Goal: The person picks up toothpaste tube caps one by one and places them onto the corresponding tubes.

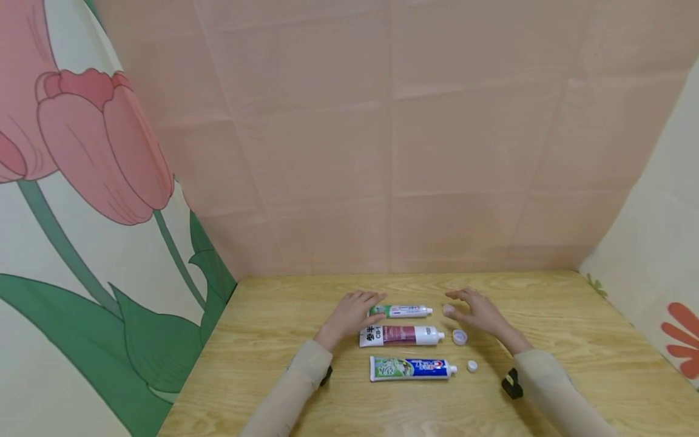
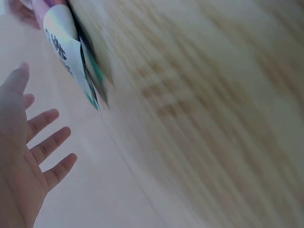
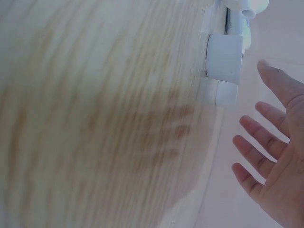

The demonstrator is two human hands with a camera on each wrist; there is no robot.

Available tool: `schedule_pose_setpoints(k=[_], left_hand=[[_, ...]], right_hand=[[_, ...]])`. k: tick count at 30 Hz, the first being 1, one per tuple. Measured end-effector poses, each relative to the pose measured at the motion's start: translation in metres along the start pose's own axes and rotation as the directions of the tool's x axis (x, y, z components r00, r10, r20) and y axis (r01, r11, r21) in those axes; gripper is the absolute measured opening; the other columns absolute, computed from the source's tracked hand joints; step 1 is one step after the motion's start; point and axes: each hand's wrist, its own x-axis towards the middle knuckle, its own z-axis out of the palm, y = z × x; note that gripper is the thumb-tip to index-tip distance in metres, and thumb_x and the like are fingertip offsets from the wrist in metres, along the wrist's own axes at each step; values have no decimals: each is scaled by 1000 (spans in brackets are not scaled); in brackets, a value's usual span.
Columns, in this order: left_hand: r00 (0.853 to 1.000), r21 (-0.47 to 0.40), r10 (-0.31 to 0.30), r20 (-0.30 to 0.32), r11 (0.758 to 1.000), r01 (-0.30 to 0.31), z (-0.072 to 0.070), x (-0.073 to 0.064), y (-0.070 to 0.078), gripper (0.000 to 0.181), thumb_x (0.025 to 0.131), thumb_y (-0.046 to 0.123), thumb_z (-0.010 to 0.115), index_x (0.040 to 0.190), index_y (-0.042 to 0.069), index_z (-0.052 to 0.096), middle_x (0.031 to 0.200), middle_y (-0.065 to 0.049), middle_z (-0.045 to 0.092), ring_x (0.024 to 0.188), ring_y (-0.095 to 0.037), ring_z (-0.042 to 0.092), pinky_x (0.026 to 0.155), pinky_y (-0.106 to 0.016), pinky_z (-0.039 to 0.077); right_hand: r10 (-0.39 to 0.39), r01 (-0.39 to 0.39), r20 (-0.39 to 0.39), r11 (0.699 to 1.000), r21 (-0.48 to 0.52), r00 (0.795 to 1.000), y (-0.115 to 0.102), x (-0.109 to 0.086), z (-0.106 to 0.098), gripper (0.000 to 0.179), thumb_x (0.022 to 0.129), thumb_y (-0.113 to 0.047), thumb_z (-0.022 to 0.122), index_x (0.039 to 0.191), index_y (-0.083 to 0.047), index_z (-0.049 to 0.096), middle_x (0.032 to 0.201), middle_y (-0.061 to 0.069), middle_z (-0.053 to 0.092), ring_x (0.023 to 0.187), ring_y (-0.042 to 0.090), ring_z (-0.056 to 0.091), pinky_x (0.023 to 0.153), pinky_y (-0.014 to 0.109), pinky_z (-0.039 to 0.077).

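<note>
Both spread and empty, the left hand [image 1: 352, 312] is beside the far tube [image 1: 408, 311], the right hand [image 1: 482, 313] past its nozzle [image 1: 429, 311], where a careless sweep could displace the far cap [image 3: 227, 94].

Soft, diffuse light lays faint shadows on the wood-grain tabletop [image 1: 246, 340] beneath the right hand [image 1: 480, 314]. Both wrist views look hazy; past the left hand's [image 2: 19, 161] thumb, the toothpaste tube's [image 2: 64, 52] lettering is soft, the wood grain blurred.
</note>
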Motion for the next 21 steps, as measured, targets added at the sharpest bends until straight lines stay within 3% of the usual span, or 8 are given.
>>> schedule_pose_setpoints(k=[15, 21], left_hand=[[994, -84, -33, 101, 996, 41, 5, 12, 2, 60, 93, 55, 40, 145, 28, 30, 140, -3, 45, 127, -23, 43, 102, -48, 37], [989, -84, -11, 147, 996, 24, 6, 16, 3, 59, 92, 55, 40, 144, 27, 32, 139, -2, 45, 126, -22, 44, 101, -46, 39]], right_hand=[[65, -68, 79, 997, 31, 995, 2, 1, -2, 55, 79, -39, 72, 119, -3, 59, 101, 13, 63, 92, 31, 59, 77, 49, 50], [70, -74, 93, 997, 37, 993, 5, 2, 1, 55, 79, -39, 71, 117, -1, 59, 96, 11, 63, 88, 28, 59, 74, 45, 50]])
